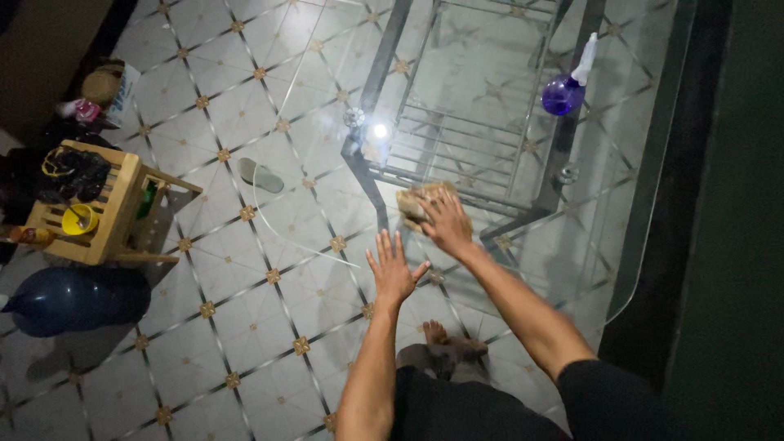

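Observation:
My right hand [445, 222] presses a beige cloth [413, 202] flat against the top of a glass table [629, 269], fingers spread over the cloth. My left hand [392, 268] lies open, palm down, fingers apart, on the glass just to the left and nearer to me, holding nothing. A blue spray bottle [565, 88] with a white nozzle stands on the glass at the far right, well beyond both hands. The table's metal frame [457, 122] shows through the glass.
A wooden stool [106, 214] with a yellow cup and dark items stands at the left. A dark blue balloon-like object [77, 298] lies below it. A sandal [260, 175] rests on the tiled floor. A dark wall runs along the right.

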